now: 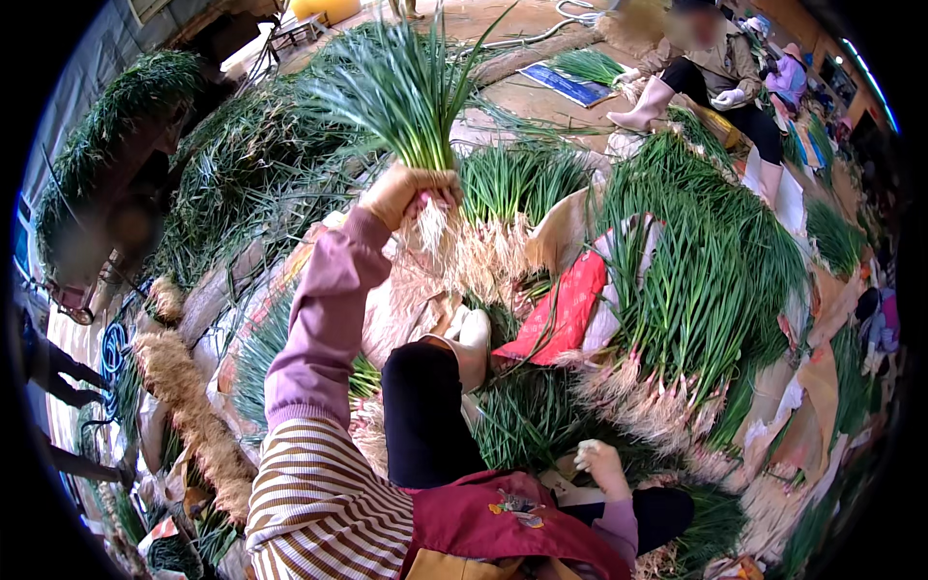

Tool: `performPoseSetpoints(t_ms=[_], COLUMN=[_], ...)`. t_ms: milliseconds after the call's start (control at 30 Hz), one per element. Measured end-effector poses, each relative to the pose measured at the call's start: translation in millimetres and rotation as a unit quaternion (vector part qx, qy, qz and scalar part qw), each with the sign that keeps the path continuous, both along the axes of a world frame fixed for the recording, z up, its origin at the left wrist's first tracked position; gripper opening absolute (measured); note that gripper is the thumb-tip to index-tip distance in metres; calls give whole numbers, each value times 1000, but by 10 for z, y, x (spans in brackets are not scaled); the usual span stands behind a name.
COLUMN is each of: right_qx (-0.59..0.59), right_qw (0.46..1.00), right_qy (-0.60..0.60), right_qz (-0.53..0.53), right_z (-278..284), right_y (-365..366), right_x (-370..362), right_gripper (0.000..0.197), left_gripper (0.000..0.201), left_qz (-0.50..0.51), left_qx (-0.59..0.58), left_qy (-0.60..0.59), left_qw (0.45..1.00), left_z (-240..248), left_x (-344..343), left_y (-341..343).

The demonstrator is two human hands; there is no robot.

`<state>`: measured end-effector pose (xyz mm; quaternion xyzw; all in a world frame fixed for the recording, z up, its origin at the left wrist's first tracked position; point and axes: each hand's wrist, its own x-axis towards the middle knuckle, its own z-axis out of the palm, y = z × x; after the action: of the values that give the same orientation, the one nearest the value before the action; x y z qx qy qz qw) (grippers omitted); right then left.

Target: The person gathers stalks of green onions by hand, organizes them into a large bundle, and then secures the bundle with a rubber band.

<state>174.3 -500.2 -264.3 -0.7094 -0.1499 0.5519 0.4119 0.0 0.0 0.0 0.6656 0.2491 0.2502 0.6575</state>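
Note:
A bunch of green onions (425, 145) stands up out of my left hand (411, 191), which is raised ahead of me and closed around the lower stems. Pale roots hang below that hand, with the green leaves fanning upward. Just behind it, another row of green onions (517, 184) lies on the ground with roots toward me. My right hand (601, 466) is low beside my lap, its fingers curled; whatever may be inside them is hidden. Dark green leaves (527, 425) lie near it, and a large pile of green onions (710, 280) spreads to the right.
A red sack (556, 314) lies between the bunches. Heaped leaves (256, 145) cover the far left, beside a cart (116, 164) loaded with greens. At the upper right a person (715, 68) sits with onions; others are behind. A blue hose (114, 362) coils at left.

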Motion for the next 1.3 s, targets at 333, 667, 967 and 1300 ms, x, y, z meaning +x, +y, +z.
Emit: performPoseSetpoints(t_ms=[333,667,967,1300], right_qx=[-135,-187,-150,-83], right_qw=[961,918,932,939], right_qy=[-152,-172,-195,-255], right_qz=[187,306,266,216], right_z=[-412,-221,-68,152], right_y=[208,554,784,533], right_x=[96,66,52,24], right_gripper=[40,42,42,35], left_gripper=[24,77,45,23], left_qz=[-126,285,469,77], left_qx=[-81,-189,-145,-261], left_qy=[-59,6,74,192], left_qw=[987,940,868,943], left_z=[-1017,-3717,-2822,-3516], left_x=[1369,1841,1741,908], left_y=[1429,1144,-163,-2770])
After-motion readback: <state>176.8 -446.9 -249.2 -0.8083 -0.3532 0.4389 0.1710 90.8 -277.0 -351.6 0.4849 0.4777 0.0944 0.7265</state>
